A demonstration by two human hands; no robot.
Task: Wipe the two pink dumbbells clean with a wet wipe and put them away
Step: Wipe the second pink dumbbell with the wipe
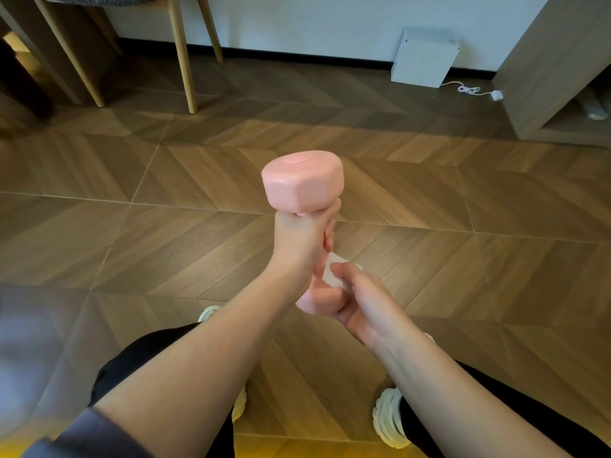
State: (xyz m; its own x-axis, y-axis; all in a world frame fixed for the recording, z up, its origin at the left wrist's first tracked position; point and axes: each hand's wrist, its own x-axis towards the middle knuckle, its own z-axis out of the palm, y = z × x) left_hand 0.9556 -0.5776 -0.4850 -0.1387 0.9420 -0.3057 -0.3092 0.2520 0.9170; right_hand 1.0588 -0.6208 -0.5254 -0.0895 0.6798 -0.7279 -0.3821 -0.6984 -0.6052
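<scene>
- Pink hexagonal-headed dumbbell [302, 183]: held in the air, long axis near upright.
- Left hand [297, 242]: fingers wrapped round the dumbbell's handle, just under its upper head.
- Right hand [363, 305]: presses a crumpled white wet wipe [335, 277] against the dumbbell's lower head.

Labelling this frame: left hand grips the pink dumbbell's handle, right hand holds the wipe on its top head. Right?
No. In the head view the right hand holds the wet wipe against the lower head, and the top head is bare. The left hand does grip the pink dumbbell by its handle.
</scene>
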